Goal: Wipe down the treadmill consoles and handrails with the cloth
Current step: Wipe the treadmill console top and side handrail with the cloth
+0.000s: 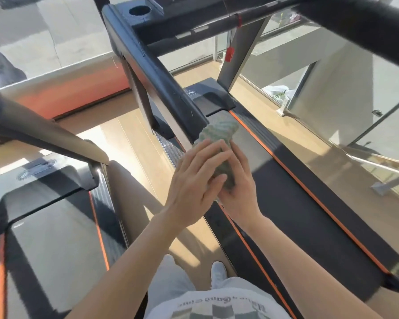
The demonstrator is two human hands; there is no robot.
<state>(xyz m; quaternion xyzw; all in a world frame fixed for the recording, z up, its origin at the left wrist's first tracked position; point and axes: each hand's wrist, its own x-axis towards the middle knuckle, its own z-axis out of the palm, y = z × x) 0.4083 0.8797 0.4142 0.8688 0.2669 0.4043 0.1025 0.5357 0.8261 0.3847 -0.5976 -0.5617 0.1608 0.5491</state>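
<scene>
since it looks soft and light, the bunched green-white woven cloth (219, 132) should crumple easily, best held as a whole wad | at near end of the dark grey metal handrail (166, 81) | grip: right hand (237, 194) curled round it, left hand (194, 180) pressed flat on top

A white shoe (218, 271) stands on wooden floor (134, 139); glass panes (286, 72), perhaps windows, beyond.

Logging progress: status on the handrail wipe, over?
Left hand flat on cloth. Right hand grips cloth. Cloth bunched at handrail's near end. Nothing in the way.
</scene>
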